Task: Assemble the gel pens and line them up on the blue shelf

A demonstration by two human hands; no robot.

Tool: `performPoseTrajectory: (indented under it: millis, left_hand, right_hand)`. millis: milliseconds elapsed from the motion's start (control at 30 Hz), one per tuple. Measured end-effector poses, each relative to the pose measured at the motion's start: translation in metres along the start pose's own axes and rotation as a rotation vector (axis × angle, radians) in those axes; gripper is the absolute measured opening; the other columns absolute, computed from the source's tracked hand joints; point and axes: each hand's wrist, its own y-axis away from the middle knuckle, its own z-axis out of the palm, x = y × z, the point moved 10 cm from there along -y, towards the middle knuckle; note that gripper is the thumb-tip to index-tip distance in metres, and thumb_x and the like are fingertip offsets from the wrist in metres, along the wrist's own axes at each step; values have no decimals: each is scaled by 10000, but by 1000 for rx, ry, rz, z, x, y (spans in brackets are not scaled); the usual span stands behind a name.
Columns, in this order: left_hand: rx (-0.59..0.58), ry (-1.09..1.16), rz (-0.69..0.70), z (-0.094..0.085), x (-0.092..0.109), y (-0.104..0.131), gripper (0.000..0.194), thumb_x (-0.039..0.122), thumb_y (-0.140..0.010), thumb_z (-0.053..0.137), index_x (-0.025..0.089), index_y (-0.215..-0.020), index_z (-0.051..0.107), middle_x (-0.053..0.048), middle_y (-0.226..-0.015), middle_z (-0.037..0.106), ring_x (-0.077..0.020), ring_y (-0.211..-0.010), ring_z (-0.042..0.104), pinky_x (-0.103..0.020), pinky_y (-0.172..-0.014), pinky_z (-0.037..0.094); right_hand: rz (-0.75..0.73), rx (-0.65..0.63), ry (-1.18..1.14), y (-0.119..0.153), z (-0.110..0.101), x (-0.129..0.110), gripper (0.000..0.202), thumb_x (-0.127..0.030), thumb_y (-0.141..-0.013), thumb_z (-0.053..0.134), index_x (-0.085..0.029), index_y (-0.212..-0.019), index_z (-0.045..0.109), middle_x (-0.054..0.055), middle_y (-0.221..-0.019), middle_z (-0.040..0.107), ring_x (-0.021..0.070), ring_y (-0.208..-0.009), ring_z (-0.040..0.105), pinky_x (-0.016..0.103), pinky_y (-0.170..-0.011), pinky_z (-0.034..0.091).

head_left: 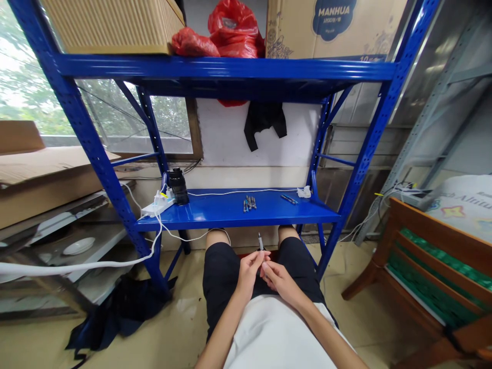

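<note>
Both hands are pinching a thin pen over the lap, left hand and right hand meeting, long axis pointing twelve o'clock toward the shelf.

The big brown box on the top shelf has a dark blue badge with the word "MANHUA" in white letters. Smaller writing sits under that word, but it is too tiny to read. The white bag at the right has letters that are too blurry to make out.
</note>
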Motion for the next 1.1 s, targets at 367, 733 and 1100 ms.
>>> performPoseTrajectory:
  millis: [367, 733, 1100]
  left_hand:
    - [16, -4, -13, -1, -2, -1, 534, 642, -929, 785, 141, -1091, 878, -125, -946, 787, -183, -739, 648, -262, -648, 464]
    - [72, 14, -21, -4, 3, 1, 584, 685, -888, 803, 135, -1069, 879, -133, -938, 793, -191, -776, 664, -280, -703, 485]
    - [96, 56, -32, -6, -1, 1, 616, 708, -878, 806, 120, -1047, 875, -131, -901, 804, -215, -798, 703, -312, -769, 536]
  right_hand:
    - [-21, -2, 15, -2, -1, 4, 614, -779, -1011, 599, -184, -860, 633, -62, -627, 438, 96, -540, 315, 248, -502, 230]
    - [11, 11, -49, -6, -3, 11, 624, -808, -973, 631, -193, -863, 631, -80, -610, 417, 76, -494, 277, 241, -470, 188]
    - [-14, 34, -69, -4, -4, -1, 607, -790, -998, 613, -190, -912, 639, -84, -589, 417, 73, -470, 285, 243, -453, 176]
